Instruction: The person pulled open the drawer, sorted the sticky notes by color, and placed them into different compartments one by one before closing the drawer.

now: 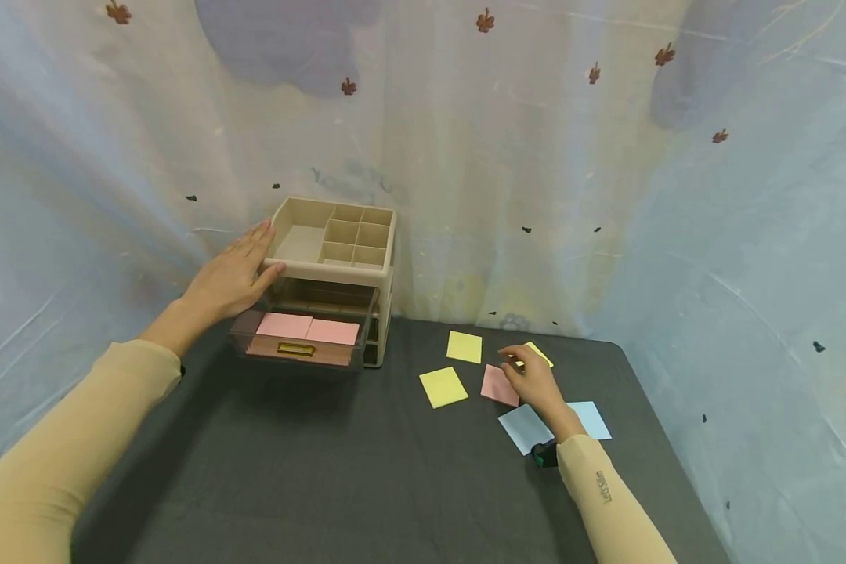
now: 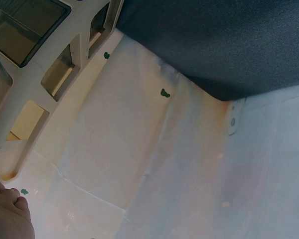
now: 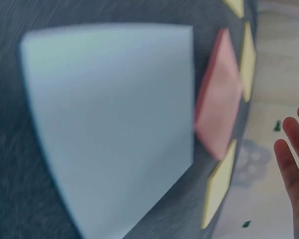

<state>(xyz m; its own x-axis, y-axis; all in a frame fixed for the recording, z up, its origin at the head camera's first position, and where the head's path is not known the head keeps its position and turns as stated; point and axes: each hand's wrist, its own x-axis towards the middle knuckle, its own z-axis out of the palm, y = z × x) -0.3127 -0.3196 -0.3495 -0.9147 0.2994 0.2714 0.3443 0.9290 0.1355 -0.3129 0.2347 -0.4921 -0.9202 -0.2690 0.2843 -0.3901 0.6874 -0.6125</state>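
Note:
My left hand (image 1: 231,272) rests on the left top edge of a beige desktop drawer organizer (image 1: 327,272), thumb at its front rim and fingers along its side. Below, the organizer's clear upper drawer (image 1: 356,359) is pulled out, with pink sticky note pads (image 1: 284,324) inside. My right hand (image 1: 536,382) hovers over the table with loosely bent fingers and nothing in them. Closest to its fingertips is a pink sticky note pad (image 1: 497,385). A yellow pad (image 1: 540,352) is partly hidden behind that hand. Two blue pads (image 1: 522,428) lie under and beside the right wrist.
Two more yellow sticky note pads (image 1: 443,388) lie between the organizer and the pink pad. The dark cloth-covered table (image 1: 366,486) ends at the back and right against a patterned curtain (image 1: 465,157). Divided compartments form the organizer's top.

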